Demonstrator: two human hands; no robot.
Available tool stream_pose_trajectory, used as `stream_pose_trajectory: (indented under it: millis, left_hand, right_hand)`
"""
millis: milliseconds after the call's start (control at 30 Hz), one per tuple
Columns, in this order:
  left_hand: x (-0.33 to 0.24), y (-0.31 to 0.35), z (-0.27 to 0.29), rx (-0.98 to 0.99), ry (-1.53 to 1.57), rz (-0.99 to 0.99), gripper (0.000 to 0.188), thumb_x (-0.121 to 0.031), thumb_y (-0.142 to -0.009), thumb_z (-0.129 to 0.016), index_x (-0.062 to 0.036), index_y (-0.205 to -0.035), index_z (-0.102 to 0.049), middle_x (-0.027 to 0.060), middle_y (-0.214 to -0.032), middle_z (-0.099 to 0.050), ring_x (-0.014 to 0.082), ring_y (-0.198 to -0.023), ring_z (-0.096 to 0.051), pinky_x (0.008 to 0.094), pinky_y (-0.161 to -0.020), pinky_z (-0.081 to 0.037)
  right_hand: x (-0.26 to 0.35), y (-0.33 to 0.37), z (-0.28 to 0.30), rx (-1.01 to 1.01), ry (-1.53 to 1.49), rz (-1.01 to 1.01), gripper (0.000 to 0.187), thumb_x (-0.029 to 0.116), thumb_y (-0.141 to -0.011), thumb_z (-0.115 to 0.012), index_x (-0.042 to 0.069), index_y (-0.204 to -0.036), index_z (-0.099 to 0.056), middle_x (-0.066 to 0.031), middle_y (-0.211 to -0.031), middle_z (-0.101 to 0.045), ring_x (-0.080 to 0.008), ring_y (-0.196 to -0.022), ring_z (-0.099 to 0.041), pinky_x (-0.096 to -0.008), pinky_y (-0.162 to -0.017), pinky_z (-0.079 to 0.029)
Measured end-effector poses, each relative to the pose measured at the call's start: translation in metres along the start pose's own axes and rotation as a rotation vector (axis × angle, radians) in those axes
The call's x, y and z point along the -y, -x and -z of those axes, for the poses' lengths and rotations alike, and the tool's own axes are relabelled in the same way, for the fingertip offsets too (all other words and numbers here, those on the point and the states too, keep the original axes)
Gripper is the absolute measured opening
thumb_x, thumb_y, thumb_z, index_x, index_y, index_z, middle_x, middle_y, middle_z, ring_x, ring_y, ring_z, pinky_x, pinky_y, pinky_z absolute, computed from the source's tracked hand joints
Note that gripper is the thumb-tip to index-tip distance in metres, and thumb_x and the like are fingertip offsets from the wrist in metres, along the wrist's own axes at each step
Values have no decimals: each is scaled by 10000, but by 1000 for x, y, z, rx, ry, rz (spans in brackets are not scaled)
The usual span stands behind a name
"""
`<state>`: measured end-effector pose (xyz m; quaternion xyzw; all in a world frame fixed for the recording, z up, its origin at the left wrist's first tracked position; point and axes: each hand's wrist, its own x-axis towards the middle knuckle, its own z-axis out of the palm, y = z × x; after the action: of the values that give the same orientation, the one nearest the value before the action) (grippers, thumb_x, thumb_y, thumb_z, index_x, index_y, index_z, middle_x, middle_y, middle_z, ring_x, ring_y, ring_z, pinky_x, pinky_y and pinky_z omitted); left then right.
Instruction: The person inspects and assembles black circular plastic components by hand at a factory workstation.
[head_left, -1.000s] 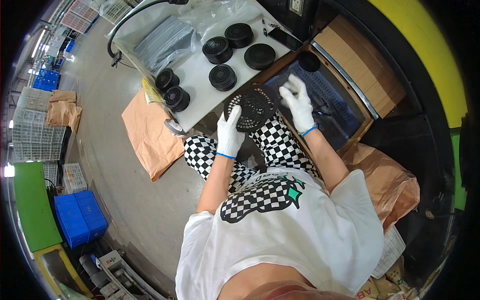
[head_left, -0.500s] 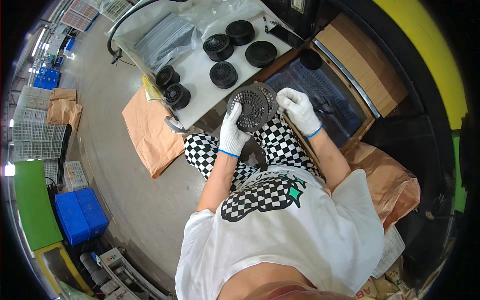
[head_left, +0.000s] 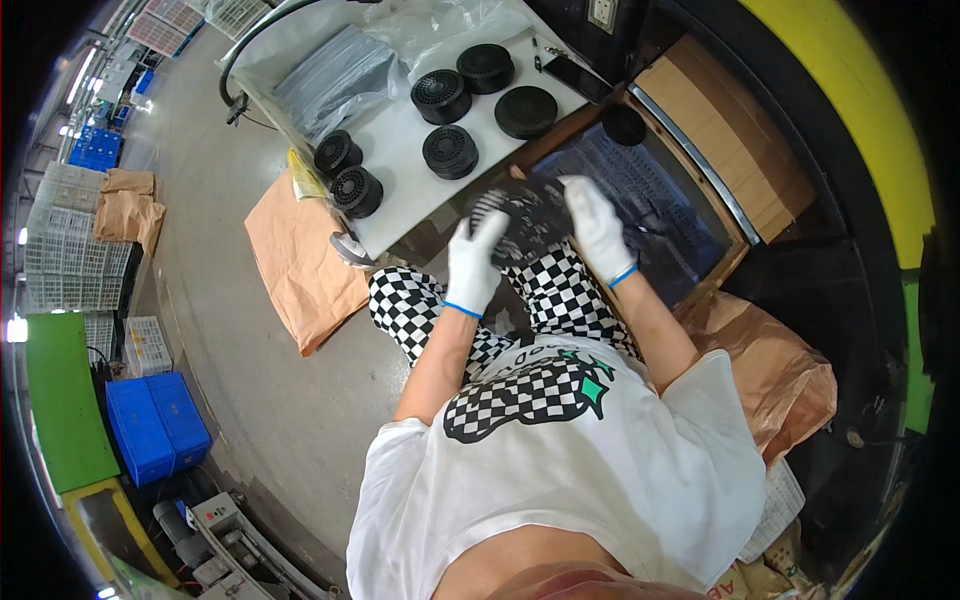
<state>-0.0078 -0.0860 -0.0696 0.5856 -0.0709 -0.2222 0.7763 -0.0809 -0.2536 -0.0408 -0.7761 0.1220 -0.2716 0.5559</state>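
Note:
Two black perforated discs (head_left: 530,218) are held over my lap, smeared by motion, so I cannot tell them apart cleanly. My left hand (head_left: 476,262), in a white knit glove with a blue cuff, grips their left edge, thumb on the upper face. At the right edge, my right hand (head_left: 600,232), gloved the same way, has its fingers bent against the discs. Beyond them on the white table stand short stacks of similar black discs: one stack (head_left: 450,152) nearest my hands, a lone pile (head_left: 526,112) to its right, others farther back and left.
A wooden-framed tray with a blue sheet (head_left: 660,185) lies at my right, a black disc (head_left: 624,125) in it. Clear plastic bags (head_left: 340,80), a phone (head_left: 578,78) and keys sit on the white table (head_left: 400,205). Brown paper (head_left: 305,265) lies on the floor at left.
My right hand has moved left onto the discs' right edge. The discs, sharp and overlapping before, have shifted a little right and blurred. My left hand keeps its grip.

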Motion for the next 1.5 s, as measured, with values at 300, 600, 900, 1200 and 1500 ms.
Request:
stream_pose_trajectory:
  millis: [300, 600, 900, 1200, 1500]
  left_hand:
    - [-37, 9, -6, -69, -473, -196, 253, -259, -787, -584, -8, -755, -593, 144, -650, -584, 152, -520, -498, 296, -521, -415]
    - [-57, 36, -8, 189, -210, 26, 397, -267, -864, -509, -89, -514, -450, -92, -563, -368, 16, -519, -284, 202, -448, -232]
    - [-66, 22, 18, -63, -718, -192, 456, -351, -848, -489, -16, -538, -494, 51, -464, -350, 68, -470, -323, 281, -440, -303]
    - [-70, 45, -9, 48, 142, 119, 326, -245, -837, -540, -64, -567, -568, -64, -588, -485, 0, -561, -379, 188, -478, -310]
    - [-34, 11, 23, -198, -84, -93, 384, -266, -877, -474, -48, -563, -503, -78, -583, -420, 40, -523, -332, 237, -451, -282]
  right_hand:
    - [3, 26, -62, -80, -7, -304, 341, 238, -903, -392, -50, -898, -572, -82, -802, -605, -187, -785, -557, -286, -754, -418]
    - [-48, 38, -71, 348, -694, -386, 624, 440, -913, -74, 18, -919, -535, -51, -908, -554, -164, -867, -519, -268, -799, -389]
    - [26, 39, -67, 74, 89, 47, 332, 267, -855, -472, -50, -861, -570, -97, -700, -570, -179, -652, -508, -294, -669, -412]
    - [-11, 46, -76, 271, -859, -636, 682, 618, -838, -190, 24, -1045, -453, -53, -982, -510, -151, -843, -498, -267, -749, -437]
    - [17, 38, -76, -56, 47, -50, 365, 325, -827, -512, -32, -863, -579, -151, -776, -595, -240, -708, -544, -356, -660, -415]
